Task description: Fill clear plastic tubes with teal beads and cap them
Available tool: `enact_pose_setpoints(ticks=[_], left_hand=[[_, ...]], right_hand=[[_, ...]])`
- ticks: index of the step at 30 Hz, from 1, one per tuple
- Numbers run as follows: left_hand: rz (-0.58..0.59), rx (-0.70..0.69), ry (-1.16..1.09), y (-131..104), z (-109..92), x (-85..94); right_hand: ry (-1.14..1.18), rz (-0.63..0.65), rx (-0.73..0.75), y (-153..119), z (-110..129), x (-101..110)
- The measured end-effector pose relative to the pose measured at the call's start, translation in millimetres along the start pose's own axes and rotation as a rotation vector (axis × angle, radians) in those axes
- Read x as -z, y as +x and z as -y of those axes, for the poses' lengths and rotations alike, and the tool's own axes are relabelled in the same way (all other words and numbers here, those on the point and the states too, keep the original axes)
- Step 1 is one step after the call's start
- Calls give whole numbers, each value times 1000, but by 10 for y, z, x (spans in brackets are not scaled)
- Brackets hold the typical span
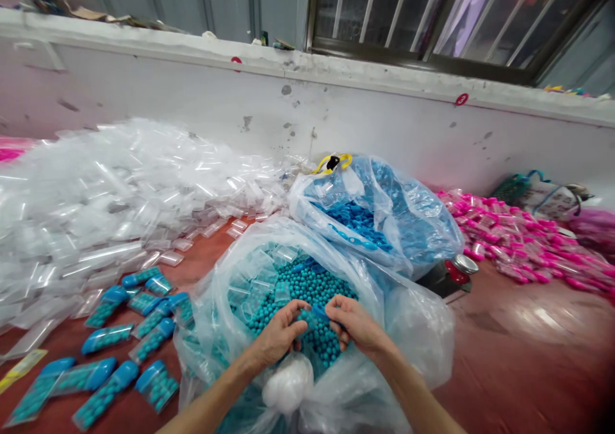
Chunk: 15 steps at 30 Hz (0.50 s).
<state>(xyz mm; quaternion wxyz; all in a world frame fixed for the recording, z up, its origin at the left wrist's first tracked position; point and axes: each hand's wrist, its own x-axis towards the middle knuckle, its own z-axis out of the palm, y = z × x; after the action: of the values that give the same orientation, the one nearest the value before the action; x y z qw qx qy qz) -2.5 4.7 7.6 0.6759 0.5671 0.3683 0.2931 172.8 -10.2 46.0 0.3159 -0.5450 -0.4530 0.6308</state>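
A clear plastic bag lies wide open in front of me, holding many small teal beads and several clear little containers. Over the beads, my left hand is closed, thumb near fingertips; what it grips is too small to make out. Beside it on the right, my right hand pinches a small blue cap between thumb and fingers. Both hands are close together. A knotted white bundle of plastic sits just below my left hand.
Filled containers with blue caps lie at left, before a heap of clear empty containers. A bag of blue caps stands behind the beads. Pink-capped containers and a red-and-silver jar are at right.
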Motion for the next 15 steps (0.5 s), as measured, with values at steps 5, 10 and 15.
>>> enact_pose_setpoints(ticks=[5, 10, 15], left_hand=[[-27, -28, -58, -25, -3, -47], [-22, 14, -137, -63, -4, -71], [-50, 52, -239, -90, -78, -118]], right_hand=[[174, 72, -46, 55, -53, -98], [322, 126, -77, 53, -87, -106], [323, 106, -18, 20, -55, -195]])
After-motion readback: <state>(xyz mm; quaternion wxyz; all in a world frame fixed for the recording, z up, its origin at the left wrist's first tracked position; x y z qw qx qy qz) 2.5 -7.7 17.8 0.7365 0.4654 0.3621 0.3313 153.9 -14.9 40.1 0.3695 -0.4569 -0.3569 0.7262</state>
